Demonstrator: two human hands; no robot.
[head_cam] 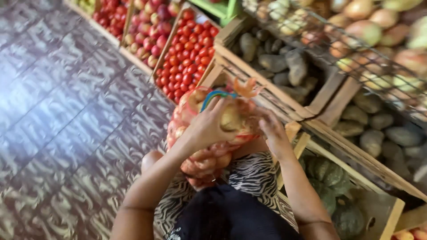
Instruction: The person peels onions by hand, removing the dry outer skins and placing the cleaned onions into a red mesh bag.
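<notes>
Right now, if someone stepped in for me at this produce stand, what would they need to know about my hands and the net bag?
Left hand: gripping the top of the orange net bag, beside its blue tie.
Right hand: on the bag's far side, steadying it.
The bag is full of pale round produce and rests on the lap, next to the wooden crates.
Done: bag filled and gathered.
Left: cannot tell whether the neck is tied.

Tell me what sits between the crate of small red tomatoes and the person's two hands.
In the head view, the orange mesh sack of potatoes, its knotted top nearest the tomato crate.
</notes>
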